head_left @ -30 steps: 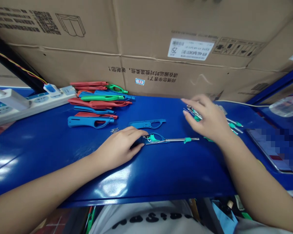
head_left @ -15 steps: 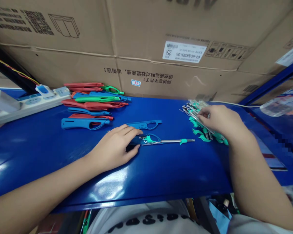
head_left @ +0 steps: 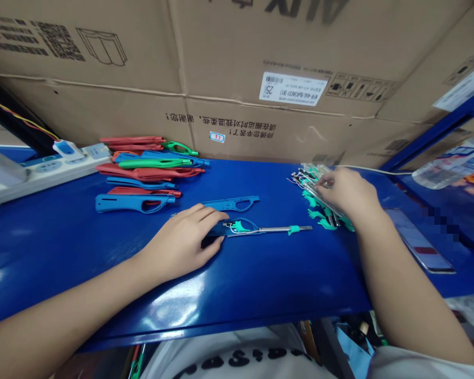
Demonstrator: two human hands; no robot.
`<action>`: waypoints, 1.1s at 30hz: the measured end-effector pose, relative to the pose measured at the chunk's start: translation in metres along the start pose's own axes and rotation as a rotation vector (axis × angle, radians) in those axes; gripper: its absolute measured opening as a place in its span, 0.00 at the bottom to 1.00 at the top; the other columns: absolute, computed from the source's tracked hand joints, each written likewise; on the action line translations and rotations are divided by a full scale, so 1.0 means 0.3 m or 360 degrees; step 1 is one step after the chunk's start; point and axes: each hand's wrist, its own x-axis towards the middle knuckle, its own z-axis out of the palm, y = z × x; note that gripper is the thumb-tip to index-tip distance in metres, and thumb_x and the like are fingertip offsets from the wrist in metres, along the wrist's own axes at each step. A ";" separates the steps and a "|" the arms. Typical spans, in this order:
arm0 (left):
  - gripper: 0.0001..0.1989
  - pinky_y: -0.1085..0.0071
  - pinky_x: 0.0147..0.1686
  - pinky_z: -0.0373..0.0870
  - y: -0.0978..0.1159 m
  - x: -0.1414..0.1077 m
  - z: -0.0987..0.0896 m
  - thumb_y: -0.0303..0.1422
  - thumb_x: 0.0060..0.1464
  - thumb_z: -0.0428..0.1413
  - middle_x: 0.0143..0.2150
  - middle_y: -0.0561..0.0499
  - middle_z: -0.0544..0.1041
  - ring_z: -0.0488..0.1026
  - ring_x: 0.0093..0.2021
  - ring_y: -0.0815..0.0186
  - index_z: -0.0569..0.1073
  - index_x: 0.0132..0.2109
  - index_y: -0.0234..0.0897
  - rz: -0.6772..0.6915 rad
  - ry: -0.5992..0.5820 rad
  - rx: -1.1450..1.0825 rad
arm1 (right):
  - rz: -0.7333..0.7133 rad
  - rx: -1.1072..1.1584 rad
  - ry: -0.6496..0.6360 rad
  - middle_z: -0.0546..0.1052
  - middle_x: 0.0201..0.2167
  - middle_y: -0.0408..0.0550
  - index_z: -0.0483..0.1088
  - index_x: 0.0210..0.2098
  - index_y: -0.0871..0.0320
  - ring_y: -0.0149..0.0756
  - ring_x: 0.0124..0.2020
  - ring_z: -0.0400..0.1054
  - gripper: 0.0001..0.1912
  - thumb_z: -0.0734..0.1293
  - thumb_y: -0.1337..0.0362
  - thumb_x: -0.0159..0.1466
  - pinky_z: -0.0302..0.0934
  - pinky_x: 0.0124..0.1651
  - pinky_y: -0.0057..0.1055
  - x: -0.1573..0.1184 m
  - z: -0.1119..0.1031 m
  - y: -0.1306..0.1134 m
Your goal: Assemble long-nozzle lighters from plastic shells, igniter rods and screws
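My left hand [head_left: 189, 234] is closed over the handle of a blue lighter shell [head_left: 247, 223] lying on the blue table. A green trigger, thin wires and a metal tube [head_left: 278, 229] with a small green clip lie along that shell, the tube pointing right. Just behind it rests another blue shell half [head_left: 237, 202]. At the right, my right hand [head_left: 347, 195] pinches among a pile of lighter tubes [head_left: 327, 210] with green triggers and wires. Its fingertips close on a tube there, partly hidden by the hand.
Red, green and blue lighter shells [head_left: 150, 173] are stacked at the back left beside a white power strip [head_left: 63, 163]. A large cardboard box [head_left: 221, 79] stands behind the table. To the right are a phone [head_left: 422, 242] and a plastic bottle [head_left: 450, 163].
The whole view has shifted slightly, exposing more of the phone. My right hand stays at the pile with its fingers shifted a little; my left hand keeps its hold on the shell.
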 end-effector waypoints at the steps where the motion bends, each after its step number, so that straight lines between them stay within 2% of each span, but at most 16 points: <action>1: 0.17 0.53 0.51 0.74 0.001 0.000 -0.001 0.36 0.64 0.53 0.52 0.43 0.78 0.74 0.52 0.51 0.72 0.57 0.37 0.0000 0.0003 0.0002 | 0.0014 -0.0018 -0.0018 0.77 0.41 0.62 0.81 0.37 0.57 0.52 0.38 0.71 0.10 0.68 0.61 0.62 0.56 0.31 0.38 -0.002 0.000 -0.010; 6: 0.17 0.51 0.52 0.73 0.002 0.000 -0.005 0.37 0.63 0.53 0.52 0.43 0.78 0.73 0.52 0.51 0.73 0.56 0.37 0.0008 0.0006 0.0043 | 0.0015 -0.0103 -0.0053 0.75 0.46 0.62 0.81 0.40 0.56 0.51 0.41 0.72 0.12 0.65 0.63 0.64 0.60 0.33 0.38 -0.007 0.012 -0.052; 11: 0.17 0.52 0.50 0.73 0.001 -0.001 -0.007 0.38 0.64 0.52 0.51 0.44 0.79 0.74 0.51 0.51 0.74 0.56 0.37 0.0018 -0.0029 0.0075 | 0.0072 -0.0150 -0.0083 0.74 0.50 0.60 0.81 0.44 0.54 0.52 0.43 0.73 0.15 0.63 0.63 0.66 0.62 0.35 0.39 0.005 0.039 -0.051; 16: 0.17 0.52 0.49 0.73 0.001 -0.004 -0.009 0.38 0.64 0.52 0.51 0.44 0.79 0.74 0.51 0.51 0.75 0.56 0.38 0.0009 -0.0044 0.0087 | 0.0160 -0.0188 -0.0167 0.73 0.52 0.58 0.80 0.45 0.54 0.53 0.49 0.72 0.13 0.64 0.62 0.67 0.64 0.40 0.40 0.022 0.050 -0.044; 21: 0.17 0.52 0.49 0.74 0.004 0.000 -0.009 0.38 0.64 0.53 0.50 0.44 0.78 0.75 0.50 0.51 0.75 0.56 0.38 0.0009 -0.0044 0.0091 | 0.0121 -0.0151 -0.0227 0.73 0.51 0.60 0.79 0.43 0.57 0.53 0.49 0.71 0.11 0.65 0.61 0.67 0.63 0.44 0.41 0.031 0.057 -0.043; 28: 0.17 0.53 0.50 0.74 -0.003 0.000 0.000 0.37 0.65 0.52 0.51 0.44 0.79 0.75 0.51 0.51 0.75 0.56 0.38 0.0015 -0.0044 0.0080 | 0.0081 -0.0064 -0.0130 0.71 0.49 0.66 0.76 0.40 0.63 0.51 0.44 0.71 0.10 0.66 0.62 0.67 0.59 0.38 0.38 0.015 0.053 -0.047; 31: 0.17 0.52 0.51 0.74 -0.003 -0.002 -0.003 0.37 0.65 0.53 0.51 0.44 0.78 0.74 0.52 0.51 0.74 0.57 0.38 -0.0002 -0.0044 0.0062 | 0.0087 0.0127 0.0026 0.71 0.48 0.67 0.75 0.39 0.64 0.49 0.42 0.71 0.08 0.67 0.64 0.65 0.58 0.38 0.38 0.014 0.054 -0.047; 33: 0.18 0.52 0.52 0.73 0.002 -0.003 -0.006 0.38 0.64 0.54 0.52 0.44 0.77 0.74 0.52 0.51 0.73 0.58 0.38 -0.0020 -0.0021 0.0009 | 0.0064 0.0284 0.0119 0.72 0.45 0.63 0.74 0.39 0.63 0.46 0.40 0.71 0.07 0.69 0.64 0.64 0.59 0.38 0.38 0.016 0.057 -0.053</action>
